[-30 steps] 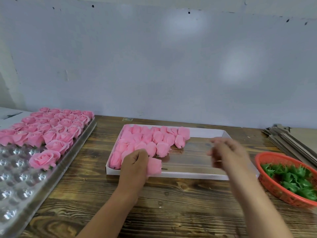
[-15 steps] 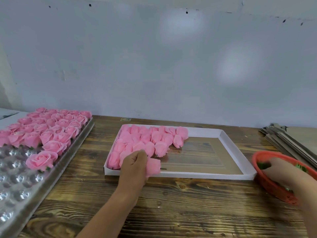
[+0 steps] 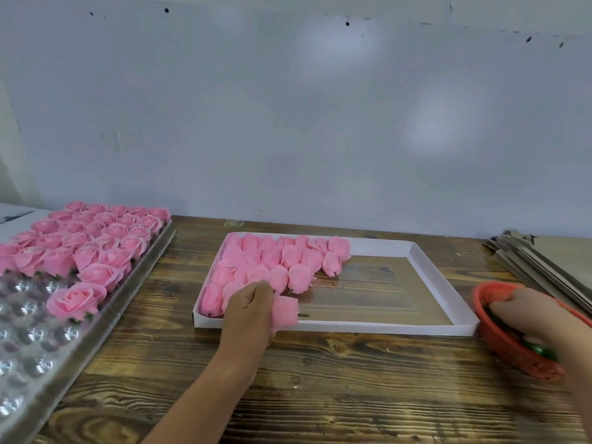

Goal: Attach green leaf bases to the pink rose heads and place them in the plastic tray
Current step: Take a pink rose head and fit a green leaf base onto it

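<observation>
My left hand (image 3: pixel 248 310) grips a pink rose head (image 3: pixel 284 312) over the front edge of the white cardboard box (image 3: pixel 429 277), which holds several loose pink rose heads (image 3: pixel 275 261) in its left half. At the right, my right hand (image 3: pixel 525 315) reaches down into the red basket (image 3: pixel 509 347), where a bit of green leaf base (image 3: pixel 541 350) shows under the fingers. Whether those fingers grip a leaf base is hidden. On the left lies the clear plastic tray (image 3: pixel 28 354), with finished roses (image 3: pixel 89 245) filling its far rows and one rose (image 3: pixel 77 299) nearest me.
A stack of flat cardboard sheets (image 3: pixel 544 261) lies at the back right, behind the basket. The wooden table (image 3: pixel 320 379) ends at a grey wall. The tray's near rows are bare cups.
My right hand swung from over the white box to the right and went down into the red basket. My left hand kept the rose head in the same place.
</observation>
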Action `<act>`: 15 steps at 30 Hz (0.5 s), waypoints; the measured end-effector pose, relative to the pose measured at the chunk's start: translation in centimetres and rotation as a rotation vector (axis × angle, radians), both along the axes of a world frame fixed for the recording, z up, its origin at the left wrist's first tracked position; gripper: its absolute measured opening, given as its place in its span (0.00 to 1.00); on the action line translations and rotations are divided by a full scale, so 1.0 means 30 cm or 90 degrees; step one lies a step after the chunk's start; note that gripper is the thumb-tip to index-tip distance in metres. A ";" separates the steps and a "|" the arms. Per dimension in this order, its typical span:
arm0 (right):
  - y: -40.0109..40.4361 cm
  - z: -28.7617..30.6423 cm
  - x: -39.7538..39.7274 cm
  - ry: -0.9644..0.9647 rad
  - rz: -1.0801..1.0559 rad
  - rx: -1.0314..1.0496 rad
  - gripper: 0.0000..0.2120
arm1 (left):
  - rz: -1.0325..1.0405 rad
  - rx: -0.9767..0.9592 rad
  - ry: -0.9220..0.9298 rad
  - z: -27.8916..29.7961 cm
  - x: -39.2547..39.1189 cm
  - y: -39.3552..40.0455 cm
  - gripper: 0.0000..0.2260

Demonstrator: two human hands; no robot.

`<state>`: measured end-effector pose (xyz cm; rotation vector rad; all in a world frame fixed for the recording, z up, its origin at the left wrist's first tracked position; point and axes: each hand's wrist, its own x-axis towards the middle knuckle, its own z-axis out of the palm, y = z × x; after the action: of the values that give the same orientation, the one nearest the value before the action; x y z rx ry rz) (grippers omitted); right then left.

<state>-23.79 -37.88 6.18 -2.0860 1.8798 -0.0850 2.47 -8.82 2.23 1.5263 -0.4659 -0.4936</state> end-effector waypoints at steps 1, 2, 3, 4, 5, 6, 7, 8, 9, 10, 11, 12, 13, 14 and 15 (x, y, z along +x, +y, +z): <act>0.000 0.003 0.006 -0.006 -0.003 0.006 0.13 | 0.000 -0.003 -0.001 0.001 -0.001 0.001 0.18; 0.000 0.006 0.009 -0.001 -0.003 0.008 0.14 | 0.001 -0.006 -0.001 0.001 -0.002 0.002 0.18; 0.000 0.008 0.012 0.005 0.002 0.001 0.14 | 0.001 -0.008 0.000 0.002 -0.002 0.002 0.19; -0.001 0.009 0.013 0.006 0.006 -0.016 0.13 | 0.002 -0.010 0.002 0.003 -0.003 0.003 0.19; -0.006 0.008 0.012 -0.003 0.008 -0.039 0.12 | 0.002 -0.011 0.004 0.004 -0.003 0.003 0.19; -0.007 0.008 0.009 -0.012 0.007 -0.059 0.10 | 0.003 -0.011 0.005 0.005 -0.003 0.003 0.19; -0.006 0.008 0.007 -0.021 0.006 -0.076 0.10 | 0.003 -0.011 0.005 0.006 -0.004 0.003 0.19; -0.009 0.006 0.003 -0.028 -0.002 -0.089 0.11 | 0.003 -0.010 0.005 0.006 -0.004 0.002 0.19; -0.013 0.004 -0.002 -0.025 -0.007 -0.097 0.11 | 0.004 -0.008 0.006 0.005 -0.004 0.002 0.19; -0.017 0.002 -0.007 -0.011 -0.010 -0.105 0.11 | 0.005 -0.007 0.006 0.005 -0.003 0.001 0.19; -0.019 0.000 -0.011 0.001 -0.012 -0.112 0.10 | 0.005 -0.007 0.006 0.005 -0.003 0.002 0.19; -0.018 0.001 -0.014 0.010 -0.019 -0.113 0.09 | 0.002 -0.007 0.005 0.004 -0.003 0.002 0.19; -0.016 0.000 -0.016 0.014 -0.023 -0.109 0.08 | 0.000 -0.008 0.005 0.004 -0.003 0.002 0.19; -0.015 -0.001 -0.018 0.017 -0.023 -0.102 0.08 | -0.002 -0.007 0.005 0.004 -0.002 0.003 0.19; -0.013 -0.003 -0.019 0.020 -0.021 -0.092 0.08 | -0.001 -0.007 0.005 0.004 -0.002 0.003 0.19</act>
<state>-24.38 -38.27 6.10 -2.1611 1.9812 -0.2032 2.42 -8.73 2.35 1.5135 -0.4634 -0.4970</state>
